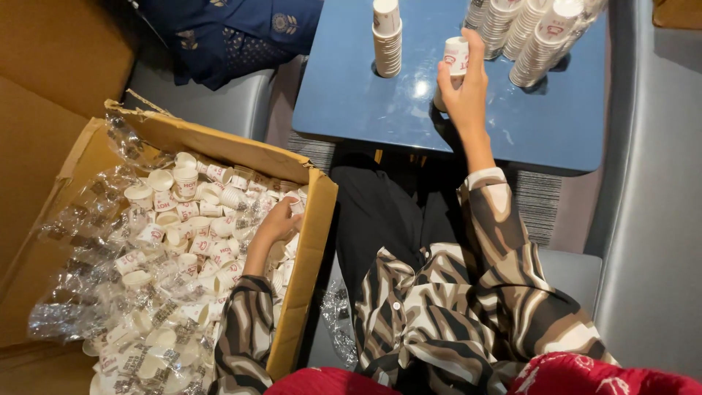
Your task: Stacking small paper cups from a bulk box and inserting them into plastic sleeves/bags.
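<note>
My right hand (463,89) is raised over the blue table (365,102) and grips a short stack of white paper cups (454,60) with red print. My left hand (278,222) reaches down into a large cardboard box (316,241) and rests on the loose white paper cups (183,212) piled inside; its fingers touch a cup near the box's right wall, and I cannot tell if they grip it. A tall stack of cups (387,36) stands upright on the table left of my right hand.
Several long sleeves of stacked cups (530,33) lie at the table's far right. Clear plastic wrap (80,241) lines the box. Grey seats (643,219) flank me, and dark blue patterned cloth (234,36) lies at the top left.
</note>
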